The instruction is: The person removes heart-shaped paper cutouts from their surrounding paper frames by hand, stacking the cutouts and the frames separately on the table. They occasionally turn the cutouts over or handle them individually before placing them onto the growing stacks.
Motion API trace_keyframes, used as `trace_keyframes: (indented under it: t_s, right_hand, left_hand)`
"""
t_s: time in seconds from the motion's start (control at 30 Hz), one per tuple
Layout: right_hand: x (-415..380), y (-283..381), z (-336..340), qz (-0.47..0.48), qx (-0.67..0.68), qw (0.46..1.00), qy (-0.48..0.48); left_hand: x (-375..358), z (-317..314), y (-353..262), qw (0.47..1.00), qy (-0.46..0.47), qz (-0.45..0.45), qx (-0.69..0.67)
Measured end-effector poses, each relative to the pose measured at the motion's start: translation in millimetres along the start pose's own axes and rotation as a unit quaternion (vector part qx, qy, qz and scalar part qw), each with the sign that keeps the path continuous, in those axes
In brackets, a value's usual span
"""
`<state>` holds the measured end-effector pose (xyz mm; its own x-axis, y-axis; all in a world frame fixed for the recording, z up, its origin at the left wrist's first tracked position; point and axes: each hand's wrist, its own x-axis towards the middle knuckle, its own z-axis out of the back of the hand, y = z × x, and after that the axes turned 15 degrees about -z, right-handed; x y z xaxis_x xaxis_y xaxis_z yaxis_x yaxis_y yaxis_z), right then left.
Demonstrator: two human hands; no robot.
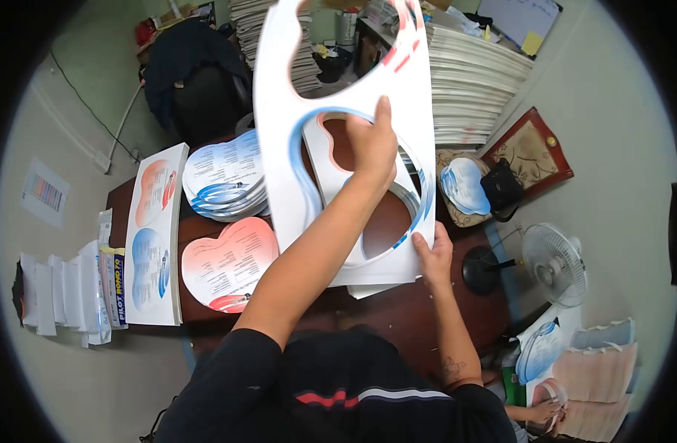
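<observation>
A white printed sheet [346, 103] with two large shaped cut-outs, one edged blue and one edged red, is raised in front of me. My left hand [373, 146] reaches across it, closed on the strip between the cut-outs with the thumb up. At the sheet's lower right edge my right hand [434, 255] is closed, thumb on the near side. Behind it lie more cut-out sheets [383, 275], mostly hidden. Left of the sheet are a pile of blue shaped cards [224, 173] and red shaped cards [231, 262]. Farther left lies a stack of uncut printed sheets [154, 236].
A fan [552, 264] stands right of the brown table [456, 325]. Tall paper stacks [471, 81] rise behind. A chair [467, 210] holds blue cards and a black bag [503, 184]. At lower right, another person's hands [545, 413] touch shaped cards.
</observation>
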<state>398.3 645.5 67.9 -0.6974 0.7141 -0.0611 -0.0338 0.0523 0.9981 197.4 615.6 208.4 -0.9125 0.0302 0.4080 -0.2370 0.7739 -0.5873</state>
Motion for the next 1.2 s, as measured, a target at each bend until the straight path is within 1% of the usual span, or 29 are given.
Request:
trace_keyframes:
  t_s: [0.03,0.07,0.1,0.13,0.17,0.2,0.23,0.3,0.33,0.37,0.43,0.53,0.57,0.6,0.63,0.67,0.7,0.73,0.77,0.8,0.83,0.9,0.93,1.03,1.07,1.17,1.2]
  right_hand:
    - [14.5,-18.3,17.7,-0.036,0.014,0.999,0.016]
    - [24.7,-31.8,32.3,-0.075,-0.002,0.997,0.004]
    - [37.0,-46.3,46.0,-0.104,-0.021,0.994,0.008]
    - [49.4,-62.2,59.7,-0.135,-0.04,0.99,0.012]
    - [61.8,-77.8,72.7,-0.167,-0.058,0.984,0.016]
    - [74.7,-91.9,83.7,-0.192,-0.093,0.977,0.026]
    - [80.4,-93.5,89.1,-0.212,-0.091,0.972,0.037]
    - [95.1,-92.5,90.2,-0.248,-0.086,0.963,0.063]
    - [97.5,-88.5,90.0,-0.246,-0.104,0.962,0.056]
    - [100.3,-87.9,89.3,-0.226,-0.113,0.965,0.064]
    - [99.9,-86.2,91.1,-0.192,-0.134,0.969,0.075]
    - [92.1,-78.2,93.0,-0.205,-0.1,0.97,0.087]
    - [90.8,-74.9,95.0,-0.207,-0.088,0.97,0.09]
    - [93.3,-83.4,94.6,-0.153,-0.145,0.975,0.074]
    - [94.7,-89.1,98.2,-0.104,-0.313,0.943,0.036]
    - [93.0,-94.7,103.2,-0.089,-0.408,0.908,-0.006]
    - [80.0,-73.5,89.9,-0.074,-0.498,0.863,-0.048]
    - [76.2,-73.8,88.2,0.019,-0.561,0.827,-0.027]
    - [68.1,-60.9,81.3,0.076,-0.579,0.809,0.057]
    - [54.8,-36.7,69.9,0.132,-0.591,0.783,0.142]
    - [43.1,-25.9,61.0,0.185,-0.596,0.748,0.225]
    - [23.8,-45.9,55.2,0.183,-0.628,0.679,0.334]
    - [19.9,-51.8,52.8,0.186,-0.67,0.623,0.357]
    - [36.6,-72.7,51.8,0.158,-0.682,0.599,0.389]
    - [37.6,-78.0,54.2,0.152,-0.658,0.625,0.391]
    - [41.5,-75.7,56.8,0.204,-0.646,0.611,0.41]
    - [41.7,-73.1,55.9,0.221,-0.651,0.601,0.408]
  left_hand:
    - [-4.8,8.0,29.0,0.997,0.017,0.046,0.053]
    - [-13.2,22.7,51.3,0.984,0.048,0.154,0.08]
    - [-23.8,30.6,47.4,0.954,0.071,0.247,0.156]
    - [-41.9,41.7,39.8,0.908,0.092,0.337,0.23]
    - [-71.6,77.0,71.9,0.899,0.149,0.274,0.308]
    - [-103.2,114.0,101.6,0.876,0.204,0.209,0.383]
    - [-121.4,126.8,80.5,0.847,0.262,0.254,0.386]
    - [-150.6,152.9,51.5,0.733,0.447,0.229,0.459]
    - [-159.9,157.8,36.9,0.664,0.535,0.207,0.48]
    - [-166.2,158.5,27.5,0.576,0.608,0.206,0.507]
    - [-187.8,162.4,17.5,0.487,0.676,0.107,0.542]
    - [-198.8,170.8,26.2,0.46,0.706,0.085,0.531]
    - [-201.9,172.0,27.6,0.466,0.707,0.08,0.526]
    - [-203.6,173.0,28.1,0.472,0.707,0.074,0.522]
    - [-204.4,174.0,27.7,0.477,0.707,0.066,0.519]
    - [-207.7,178.8,29.3,0.492,0.701,0.046,0.515]
    - [-209.2,178.1,28.9,0.496,0.695,0.047,0.518]
    - [-210.0,177.3,27.8,0.501,0.688,0.049,0.522]
    - [-210.7,177.0,27.4,0.506,0.681,0.051,0.527]
    - [-213.2,178.8,28.8,0.509,0.675,0.049,0.532]
    - [-216.6,181.7,31.8,0.512,0.67,0.047,0.536]
    - [-218.9,181.7,34.5,0.521,0.659,0.045,0.541]
    - [-221.4,181.2,33.8,0.528,0.653,0.047,0.541]
    - [-221.7,180.8,31.4,0.543,0.644,0.049,0.536]
    - [-221.1,180.7,30.5,0.547,0.644,0.049,0.533]
    - [-221.3,178.4,29.4,0.54,0.649,0.062,0.532]
    - [-221.1,179.5,29.0,0.548,0.649,0.059,0.525]
